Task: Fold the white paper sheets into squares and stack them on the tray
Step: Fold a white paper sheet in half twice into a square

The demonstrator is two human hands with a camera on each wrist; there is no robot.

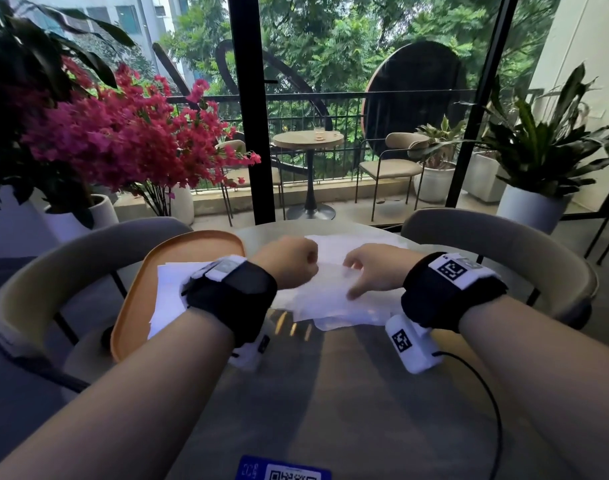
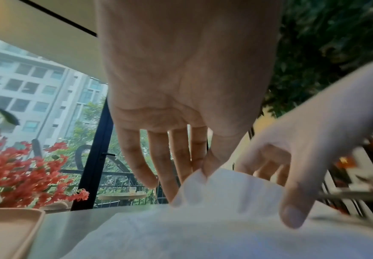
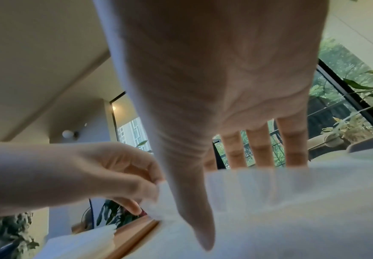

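A white paper sheet [image 1: 330,296] lies mid-table on top of other loose sheets, with its far edge lifted. My left hand [image 1: 310,263] pinches the raised left corner between thumb and forefinger [image 2: 201,171]. My right hand [image 1: 353,278] holds the same edge further right. Its thumb [image 3: 194,219] lies on the near face and its fingers [image 3: 258,150] stand behind the sheet [image 3: 303,201]. The orange tray [image 1: 178,249] sits to the left and carries folded white paper [image 1: 170,292]. In the left wrist view the lifted sheet [image 2: 225,201] fills the foreground.
More white sheets [image 1: 351,242] spread beyond the hands on the round glass table [image 1: 330,393]. Two curved grey chair backs [image 1: 88,251] [image 1: 504,237] ring the far side. A blue QR card [image 1: 284,471] lies at the near edge. A black cable [image 1: 483,386] trails on the right.
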